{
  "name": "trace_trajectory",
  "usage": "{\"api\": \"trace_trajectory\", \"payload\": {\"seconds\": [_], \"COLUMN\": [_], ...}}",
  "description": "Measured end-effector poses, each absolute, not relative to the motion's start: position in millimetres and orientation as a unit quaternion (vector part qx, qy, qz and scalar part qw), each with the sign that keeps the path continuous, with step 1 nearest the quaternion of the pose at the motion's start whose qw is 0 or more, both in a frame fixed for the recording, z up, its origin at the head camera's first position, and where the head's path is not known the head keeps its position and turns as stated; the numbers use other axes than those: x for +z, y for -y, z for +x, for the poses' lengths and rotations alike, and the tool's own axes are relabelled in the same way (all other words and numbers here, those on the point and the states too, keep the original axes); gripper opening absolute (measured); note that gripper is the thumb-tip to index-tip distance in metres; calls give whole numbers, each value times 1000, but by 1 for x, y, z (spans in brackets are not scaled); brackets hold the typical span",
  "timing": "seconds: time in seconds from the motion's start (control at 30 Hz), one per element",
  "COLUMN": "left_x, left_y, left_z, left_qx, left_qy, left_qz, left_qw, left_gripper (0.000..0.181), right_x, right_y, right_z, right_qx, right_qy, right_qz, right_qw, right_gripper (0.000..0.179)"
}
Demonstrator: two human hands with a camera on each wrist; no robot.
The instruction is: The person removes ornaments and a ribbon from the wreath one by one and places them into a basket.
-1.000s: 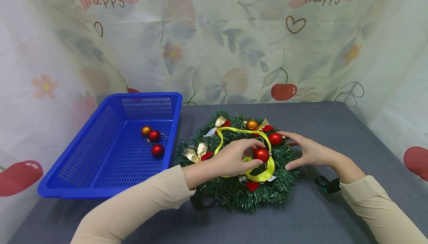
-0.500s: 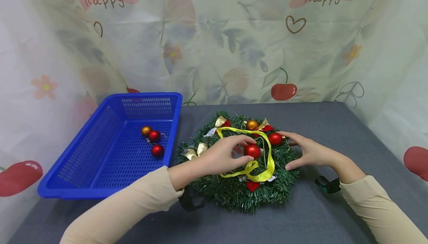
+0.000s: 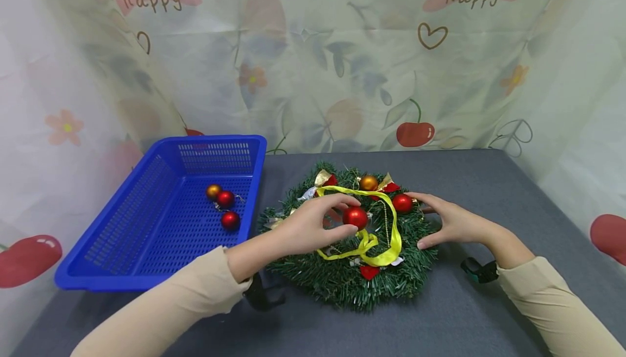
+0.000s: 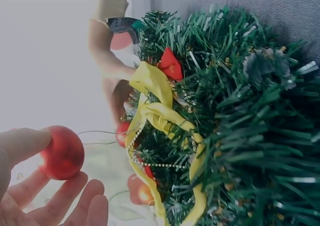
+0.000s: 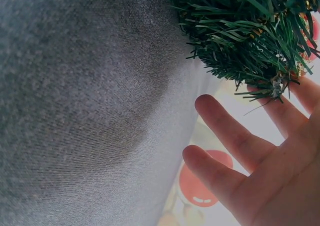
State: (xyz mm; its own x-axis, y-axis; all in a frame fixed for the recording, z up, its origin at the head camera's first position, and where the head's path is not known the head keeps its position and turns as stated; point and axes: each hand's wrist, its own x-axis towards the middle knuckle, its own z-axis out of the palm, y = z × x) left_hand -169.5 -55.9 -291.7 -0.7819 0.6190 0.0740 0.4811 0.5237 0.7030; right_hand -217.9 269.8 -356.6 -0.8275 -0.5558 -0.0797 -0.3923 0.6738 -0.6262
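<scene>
Between thumb and fingers my left hand (image 3: 305,229) pinches a shiny red Christmas ball (image 3: 355,217), held over the green wreath (image 3: 342,286). A thin wire loop (image 4: 97,137) trails from the ball toward the wreath in the left wrist view. My right hand (image 3: 457,224) lies against the wreath's right edge, its fingers extended; the right wrist view shows the fingers (image 5: 227,128) spread beside the needles. Near it, another red ball (image 3: 402,203) sits on the wreath. Yellow ribbon (image 3: 393,245) loops across the wreath's middle. A gold ball (image 3: 369,182) rests at its far side.
Left of the wreath stands a blue plastic basket (image 3: 161,280). Inside it are a gold ball (image 3: 213,192) and two red balls (image 3: 230,220). Grey cloth (image 3: 469,177) covers the table, and a printed curtain (image 3: 303,74) hangs behind.
My left hand has drawn the red ball leftward and slightly away from me across the wreath, uncovering more ribbon and a beaded string. The right hand has stayed in place.
</scene>
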Motion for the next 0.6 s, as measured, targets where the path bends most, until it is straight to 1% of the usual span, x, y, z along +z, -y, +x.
{"api": "trace_trajectory", "payload": {"seconds": [0.6], "left_x": [-280], "left_y": [85], "left_z": [-171], "left_qx": [396], "left_qy": [-869], "left_qz": [292], "left_qw": [50], "left_gripper": [42], "right_x": [-358], "right_y": [-270], "right_z": [-219], "right_qx": [-304], "right_qy": [-906], "right_qz": [-265], "right_qw": [131], "right_gripper": [97]}}
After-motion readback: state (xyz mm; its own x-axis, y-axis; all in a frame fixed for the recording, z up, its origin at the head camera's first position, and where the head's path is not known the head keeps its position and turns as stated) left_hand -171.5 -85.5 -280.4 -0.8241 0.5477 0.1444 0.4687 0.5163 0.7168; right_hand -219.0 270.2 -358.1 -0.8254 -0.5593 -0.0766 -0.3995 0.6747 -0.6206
